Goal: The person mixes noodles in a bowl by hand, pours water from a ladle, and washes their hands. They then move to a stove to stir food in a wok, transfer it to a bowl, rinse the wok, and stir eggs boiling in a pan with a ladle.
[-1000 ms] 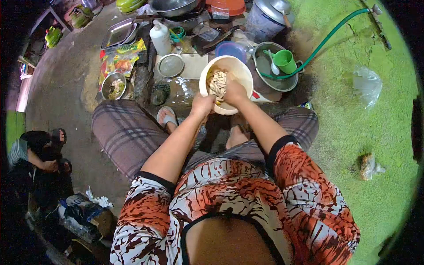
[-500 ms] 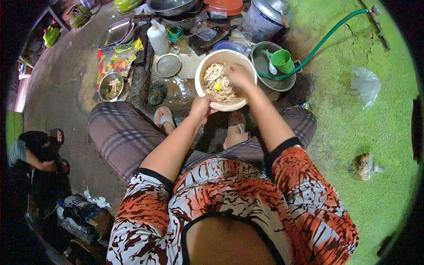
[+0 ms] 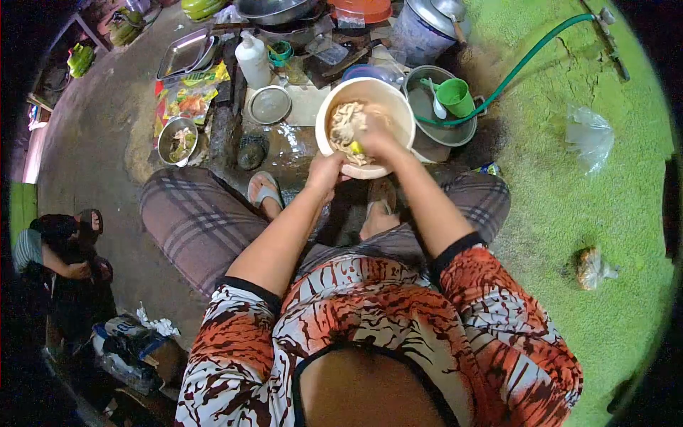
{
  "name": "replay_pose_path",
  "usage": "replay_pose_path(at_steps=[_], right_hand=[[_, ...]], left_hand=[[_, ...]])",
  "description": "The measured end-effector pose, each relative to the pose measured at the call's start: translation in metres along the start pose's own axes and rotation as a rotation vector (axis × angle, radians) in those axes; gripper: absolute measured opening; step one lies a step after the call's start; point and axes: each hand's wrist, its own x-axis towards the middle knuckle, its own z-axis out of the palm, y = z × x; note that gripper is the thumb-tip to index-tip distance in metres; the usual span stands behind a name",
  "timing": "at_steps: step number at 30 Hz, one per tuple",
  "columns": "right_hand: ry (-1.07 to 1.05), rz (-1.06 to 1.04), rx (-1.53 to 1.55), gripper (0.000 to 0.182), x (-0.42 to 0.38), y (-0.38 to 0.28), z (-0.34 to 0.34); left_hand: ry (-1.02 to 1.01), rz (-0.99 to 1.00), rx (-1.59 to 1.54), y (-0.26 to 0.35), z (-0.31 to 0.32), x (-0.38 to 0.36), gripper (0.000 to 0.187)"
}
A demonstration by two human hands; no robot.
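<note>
A cream-coloured plastic bowl (image 3: pixel 404 114) is held tilted in front of my knees. My left hand (image 3: pixel 326 171) grips its near left rim, fingers closed underneath. Inside lie pale, wet-looking strips of food (image 3: pixel 346 121) with one bright yellow piece (image 3: pixel 356 147) among them. My right hand (image 3: pixel 377 142) reaches into the bowl at the right side of the strips. It is smeared by motion, so I cannot tell whether its fingers are closed on any of the food.
Beyond the bowl's right side stands a metal basin (image 3: pixel 466 135) with a green cup (image 3: pixel 454 96) and a white spoon (image 3: pixel 435 99). A green hose (image 3: pixel 526 60) runs into it. Leftward are a strainer (image 3: pixel 270 105), a white bottle (image 3: pixel 252 60) and a small metal bowl (image 3: pixel 178 142). Another person's arm (image 3: pixel 67 269) shows far left.
My right hand has moved down and toward me inside the bowl, shifting the strips and the yellow piece. My left hand keeps its hold on the rim.
</note>
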Motion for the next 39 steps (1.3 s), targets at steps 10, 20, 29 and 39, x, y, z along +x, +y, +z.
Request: replay_pose_path(at_steps=[10,20,29,39], right_hand=[[-0.240,-0.143,0.084,0.036,0.013,0.010,-0.035],[0.198,-0.175,-0.048,0.038,0.014,0.028,0.043],[0.045,-0.312,0.101,0.042,-0.005,0.020,-0.003],[-0.386,-0.108,-0.096,0.069,0.014,-0.007,-0.050]], left_hand=[[-0.029,-0.070,0.034,0.007,-0.008,0.003,0.021],[-0.119,-0.054,0.316,0.006,-0.011,-0.008,0.019],[-0.072,-0.095,0.169,0.005,-0.004,-0.003,0.025],[0.053,-0.090,0.195,-0.007,-0.014,0.011,0.024]])
